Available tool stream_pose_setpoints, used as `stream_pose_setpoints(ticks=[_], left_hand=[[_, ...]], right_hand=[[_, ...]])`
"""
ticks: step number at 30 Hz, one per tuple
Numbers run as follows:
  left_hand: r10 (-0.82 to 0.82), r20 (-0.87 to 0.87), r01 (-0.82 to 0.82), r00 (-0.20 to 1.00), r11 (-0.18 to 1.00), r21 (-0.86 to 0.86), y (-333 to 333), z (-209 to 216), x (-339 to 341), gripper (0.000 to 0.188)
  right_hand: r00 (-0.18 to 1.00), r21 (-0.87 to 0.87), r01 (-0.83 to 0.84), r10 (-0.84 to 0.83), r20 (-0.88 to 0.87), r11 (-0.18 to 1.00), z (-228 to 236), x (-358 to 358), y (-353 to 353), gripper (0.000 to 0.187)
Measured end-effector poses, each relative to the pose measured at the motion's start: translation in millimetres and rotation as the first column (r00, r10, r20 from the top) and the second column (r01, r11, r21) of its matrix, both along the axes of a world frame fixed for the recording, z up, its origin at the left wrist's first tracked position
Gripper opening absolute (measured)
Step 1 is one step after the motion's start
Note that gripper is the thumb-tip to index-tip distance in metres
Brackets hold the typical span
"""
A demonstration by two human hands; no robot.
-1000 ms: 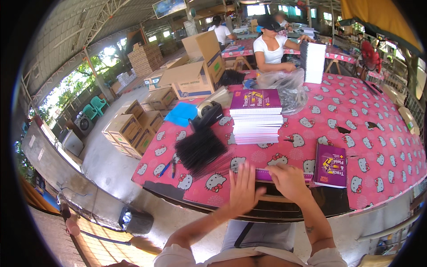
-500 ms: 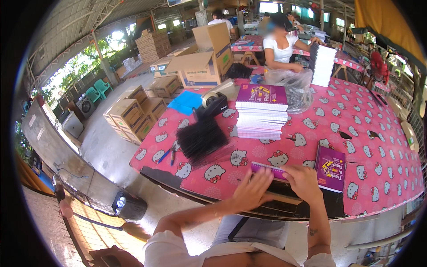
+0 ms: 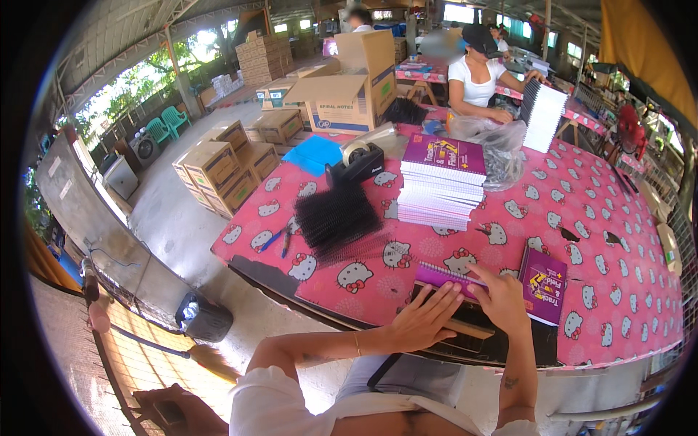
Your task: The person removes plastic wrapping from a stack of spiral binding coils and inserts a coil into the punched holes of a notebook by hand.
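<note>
"Left hand (image 3: 425,320) and right hand (image 3: 503,299) are close together at the near edge of the table. What lies with them?"

"One purple-covered, spiral-bound paper notebook (image 3: 445,276), on the near side of the pink tablecloth printed with white cat faces (image 3: 523,236). It sits beneath the left fingers, its pale coil along the far edge, its right end under the right hand."

"What can't you see of it?"

"Most of its near side and its right end, covered by the hands. The light brown flat strip (image 3: 471,328) just nearer the body is partly behind the left hand, and I can't make out what it belongs to. Toward the rim the view curves into black."

"And how are the hands set?"

"The left is flattened, palm down, fingers straight and close together across the purple cover, gripping nothing that I can see. The right has its index finger stretched out by the coil; its other fingers are largely hidden, so I can't tell whether they grasp the notebook. Just right of that hand lies a second purple notebook with yellow-and-white cover print (image 3: 544,287)."
</note>
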State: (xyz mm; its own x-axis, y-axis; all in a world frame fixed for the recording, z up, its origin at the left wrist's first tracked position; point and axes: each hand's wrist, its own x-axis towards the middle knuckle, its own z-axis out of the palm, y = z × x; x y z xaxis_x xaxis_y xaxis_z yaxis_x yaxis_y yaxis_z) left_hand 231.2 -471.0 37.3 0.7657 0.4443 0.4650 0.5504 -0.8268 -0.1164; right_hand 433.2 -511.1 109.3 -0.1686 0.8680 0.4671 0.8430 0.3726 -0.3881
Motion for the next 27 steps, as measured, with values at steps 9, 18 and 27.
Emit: stream_pose_setpoints(ticks=[9, 18, 27], left_hand=[[-0.129, 0.162, 0.14, 0.978, 0.988, -0.06, -17.3, -1.5, -6.7, 0.08], [-0.073, 0.123, 0.065, 0.99, 0.996, 0.068, 11.5, 21.8, 2.9, 0.065], [-0.048, -0.095, 0.05, 0.994, 0.998, 0.024, 8.4, 14.1, -1.1, 0.085]], right_hand=[[0.463, 0.055, -0.112, 0.101, -0.88, 0.992, -53.6, 30.5, -22.9, 0.057], [0.549, -0.058, 0.029, -0.064, -0.834, 0.998, -95.1, 7.7, -12.0, 0.019], [0.558, -0.043, -0.03, -0.018, -0.83, 0.999, -93.3, -6.4, -2.9, 0.02]])
